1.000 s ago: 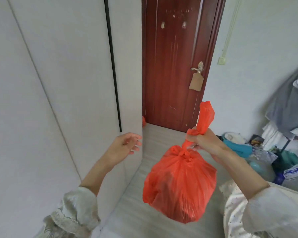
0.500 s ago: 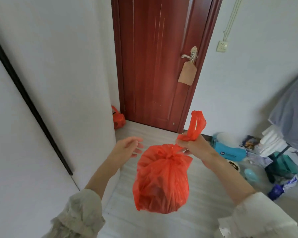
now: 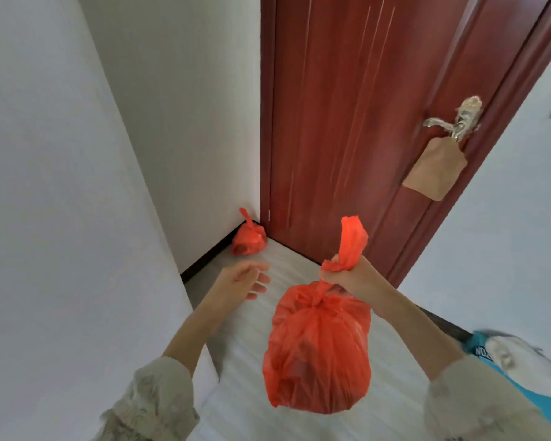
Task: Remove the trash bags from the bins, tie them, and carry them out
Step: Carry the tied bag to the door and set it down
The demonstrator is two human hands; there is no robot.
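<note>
A full red trash bag, knotted at the top, hangs in the air in front of me. My right hand grips its twisted neck just above the knot, and the loose ends stick up past my fist. My left hand is held out to the left of the bag with relaxed fingers and holds nothing. A second, smaller tied red bag lies on the floor in the corner by the door.
A closed dark red door stands straight ahead, with a metal handle and a brown paper tag hanging from it. A white wall runs along my left. A blue and white object lies low right.
I have moved closer to the door, which now fills the upper view. The small bag in the corner has come nearer. My right hand still carries the bag; my left stays open.
</note>
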